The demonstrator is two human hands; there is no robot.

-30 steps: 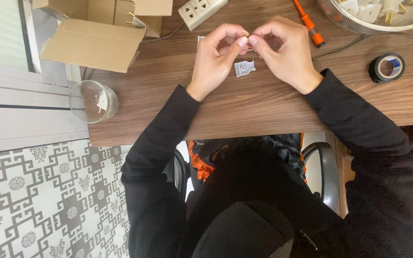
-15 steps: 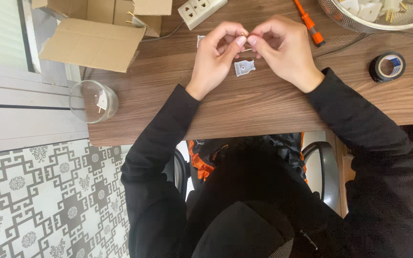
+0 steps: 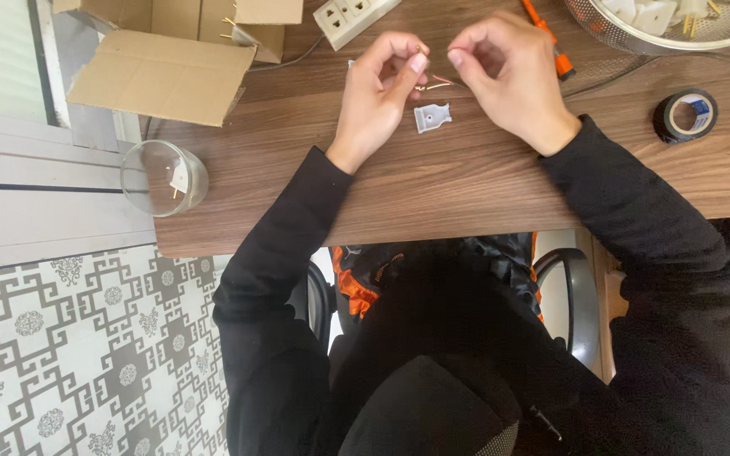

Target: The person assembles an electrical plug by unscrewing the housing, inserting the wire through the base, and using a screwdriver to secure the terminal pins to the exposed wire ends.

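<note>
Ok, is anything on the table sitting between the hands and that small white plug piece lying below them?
Nothing visible does. The white plug piece lies on bare table just below the left hand and right hand, which pinch thin copper wire above it.

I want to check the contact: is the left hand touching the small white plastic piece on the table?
Apart. In the head view, the left hand is raised above the white plastic piece, and bare brown table shows between them.

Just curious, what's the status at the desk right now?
Left hand pinching a thin wire. Right hand fingers pinched, apart. White plug piece on table below. Nothing in the way.
</note>
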